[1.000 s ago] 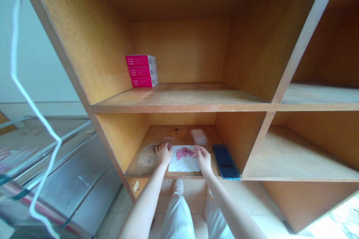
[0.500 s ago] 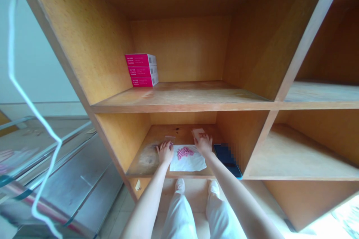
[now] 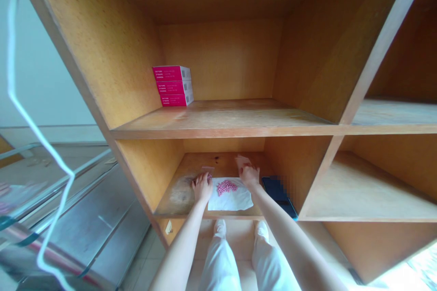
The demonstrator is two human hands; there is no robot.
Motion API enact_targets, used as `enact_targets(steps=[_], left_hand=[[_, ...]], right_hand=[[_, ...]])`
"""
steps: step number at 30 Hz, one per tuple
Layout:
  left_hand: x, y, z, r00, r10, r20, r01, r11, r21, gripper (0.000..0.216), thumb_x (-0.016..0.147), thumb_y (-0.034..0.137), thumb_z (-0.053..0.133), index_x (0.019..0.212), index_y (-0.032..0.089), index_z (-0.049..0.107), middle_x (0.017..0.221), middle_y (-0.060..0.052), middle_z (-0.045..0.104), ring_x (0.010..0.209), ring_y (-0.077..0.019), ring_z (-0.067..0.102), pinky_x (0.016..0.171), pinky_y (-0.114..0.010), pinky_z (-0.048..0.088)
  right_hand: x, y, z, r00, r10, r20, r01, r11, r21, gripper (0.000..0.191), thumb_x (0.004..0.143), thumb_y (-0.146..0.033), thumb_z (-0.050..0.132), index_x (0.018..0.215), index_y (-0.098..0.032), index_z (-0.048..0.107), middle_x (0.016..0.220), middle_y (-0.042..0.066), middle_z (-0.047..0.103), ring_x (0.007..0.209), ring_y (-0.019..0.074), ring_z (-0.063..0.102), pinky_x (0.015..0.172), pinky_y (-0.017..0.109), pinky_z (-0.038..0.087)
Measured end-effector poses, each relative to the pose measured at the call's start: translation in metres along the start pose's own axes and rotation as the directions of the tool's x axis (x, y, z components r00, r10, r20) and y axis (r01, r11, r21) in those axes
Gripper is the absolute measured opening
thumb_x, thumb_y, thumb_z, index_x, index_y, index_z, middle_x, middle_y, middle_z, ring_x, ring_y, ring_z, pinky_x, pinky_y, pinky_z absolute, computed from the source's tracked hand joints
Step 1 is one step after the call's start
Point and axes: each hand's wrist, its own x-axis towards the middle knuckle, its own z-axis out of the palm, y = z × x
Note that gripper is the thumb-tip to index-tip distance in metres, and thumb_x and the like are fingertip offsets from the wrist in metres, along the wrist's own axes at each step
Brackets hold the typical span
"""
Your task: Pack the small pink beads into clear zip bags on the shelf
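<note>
Left hand (image 3: 202,188): fingers bunched on the pale wooden shelf (image 3: 184,168), grip unclear, just beside the white paper tissue (image 3: 236,199).
Right hand (image 3: 249,176): pinching a clear plastic sachet (image 3: 242,160) now!
Pink round beads (image 3: 226,187): heaped on the tissue, between both hands.

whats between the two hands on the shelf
In the head view, a white sheet topped by a cluster of small pink balls lies between the left hand and right hand.

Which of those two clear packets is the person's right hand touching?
The right clear packet, behind the white tissue, at the fingertips of the right hand; the other clear packet lies by the left hand.
</note>
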Motion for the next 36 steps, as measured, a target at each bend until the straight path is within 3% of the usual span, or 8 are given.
enact_targets(steps=[8, 13, 17, 22, 26, 29, 31, 36], left_hand=[[-0.001, 0.002, -0.004, 0.999, 0.03, 0.016, -0.03, 0.999, 0.023, 0.035, 0.084, 0.025, 0.033, 0.111, 0.02, 0.056, 0.115, -0.01, 0.058, 0.109, -0.0232, 0.048, 0.099, -0.045, 0.023], [-0.002, 0.0, 0.001, 0.999, 0.053, -0.003, -0.053, 0.998, 0.023, 0.034, 0.084, 0.024, 0.034, 0.107, 0.021, 0.058, 0.115, -0.009, 0.058, 0.107, -0.0242, 0.049, 0.099, -0.046, 0.024], [-0.001, -0.002, 0.005, 0.998, 0.055, -0.034, -0.055, 0.998, -0.008, 0.033, 0.082, 0.024, 0.036, 0.105, 0.021, 0.059, 0.114, -0.009, 0.059, 0.107, -0.0261, 0.049, 0.099, -0.05, 0.021], [0.002, -0.003, -0.001, 0.989, 0.022, -0.144, -0.059, 0.966, -0.252, 0.029, 0.08, 0.024, 0.042, 0.103, 0.02, 0.059, 0.118, -0.011, 0.055, 0.111, -0.0264, 0.046, 0.099, -0.047, 0.025], [-0.008, 0.009, -0.012, 0.998, -0.04, -0.043, -0.004, 0.693, -0.721, 0.026, 0.08, 0.033, 0.042, 0.099, 0.019, 0.054, 0.096, -0.009, 0.064, 0.09, -0.021, 0.06, 0.083, -0.037, 0.043], [-0.021, 0.031, -0.022, 0.971, -0.021, 0.236, 0.227, 0.368, -0.902, 0.033, 0.08, 0.046, 0.039, 0.1, 0.021, 0.044, 0.075, -0.004, 0.064, 0.06, -0.0173, 0.062, 0.053, -0.028, 0.047], [-0.026, 0.047, -0.03, 0.954, -0.041, 0.298, 0.3, 0.217, -0.929, 0.033, 0.077, 0.047, 0.045, 0.097, 0.022, 0.039, 0.076, -0.003, 0.064, 0.059, -0.0162, 0.062, 0.049, -0.025, 0.045], [-0.023, 0.064, -0.049, 0.948, -0.134, 0.287, 0.302, 0.111, -0.947, 0.043, 0.063, 0.024, 0.063, 0.088, 0.023, 0.029, 0.072, 0.003, 0.06, 0.061, -0.0137, 0.063, 0.054, -0.022, 0.044]], right_hand=[[0.014, 0.01, -0.016, 0.987, 0.033, -0.16, -0.02, 0.996, 0.085, 0.029, 0.083, -0.02, 0.038, 0.083, -0.012, 0.066, 0.081, 0.014, 0.066, 0.079, 0.023, 0.061, 0.075, 0.033, 0.037], [0.021, 0.017, -0.034, 0.914, 0.22, -0.341, -0.055, 0.899, 0.433, 0.029, 0.081, -0.024, 0.039, 0.08, -0.012, 0.065, 0.08, 0.013, 0.067, 0.075, 0.0217, 0.061, 0.071, 0.031, 0.041], [0.011, 0.008, -0.052, 0.822, 0.475, -0.315, 0.019, 0.529, 0.848, 0.029, 0.076, -0.029, 0.044, 0.084, -0.01, 0.064, 0.084, 0.013, 0.067, 0.079, 0.0216, 0.062, 0.07, 0.031, 0.045], [-0.032, -0.012, -0.058, 0.851, 0.519, 0.082, 0.007, -0.167, 0.986, 0.027, 0.07, -0.034, 0.056, 0.087, -0.013, 0.06, 0.092, 0.01, 0.066, 0.078, 0.0187, 0.063, 0.072, 0.031, 0.048], [-0.073, -0.024, -0.044, 0.894, 0.387, 0.225, -0.054, -0.406, 0.912, 0.028, 0.064, -0.034, 0.065, 0.083, -0.014, 0.06, 0.094, 0.009, 0.065, 0.079, 0.0181, 0.062, 0.074, 0.031, 0.048], [-0.095, -0.031, -0.029, 0.894, 0.346, 0.283, -0.113, -0.439, 0.891, 0.03, 0.065, -0.036, 0.065, 0.086, -0.015, 0.061, 0.094, 0.008, 0.065, 0.077, 0.0172, 0.062, 0.074, 0.031, 0.048], [-0.106, -0.036, -0.022, 0.889, 0.341, 0.305, -0.132, -0.448, 0.884, 0.03, 0.065, -0.036, 0.066, 0.085, -0.015, 0.062, 0.093, 0.007, 0.066, 0.078, 0.0167, 0.061, 0.076, 0.031, 0.047], [-0.123, -0.046, -0.015, 0.909, 0.237, 0.343, -0.234, -0.389, 0.891, 0.029, 0.063, -0.039, 0.067, 0.08, -0.016, 0.063, 0.087, 0.007, 0.067, 0.085, 0.0198, 0.061, 0.079, 0.031, 0.045]])
